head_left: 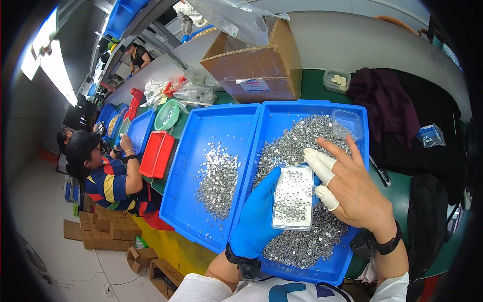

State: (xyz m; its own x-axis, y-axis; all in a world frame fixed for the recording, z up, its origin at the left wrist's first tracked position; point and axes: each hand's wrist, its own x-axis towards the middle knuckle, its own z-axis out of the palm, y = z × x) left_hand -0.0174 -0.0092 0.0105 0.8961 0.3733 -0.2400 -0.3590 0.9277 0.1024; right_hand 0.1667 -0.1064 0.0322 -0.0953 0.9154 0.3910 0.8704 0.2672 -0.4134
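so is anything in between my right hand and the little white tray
Nothing visible blocks the right hand from the top of the white tray; only at its right edge does the gloved left hand appear to curl between them.

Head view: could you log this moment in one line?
left hand: holds clear case of metal rings | right hand: open beside case, contact unclear | beneath: blue tray of loose rings

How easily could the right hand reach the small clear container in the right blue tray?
Probably yes: the right hand is spread just below the clear container in the picture, one of its fingers appears close, and nothing visible blocks the way.
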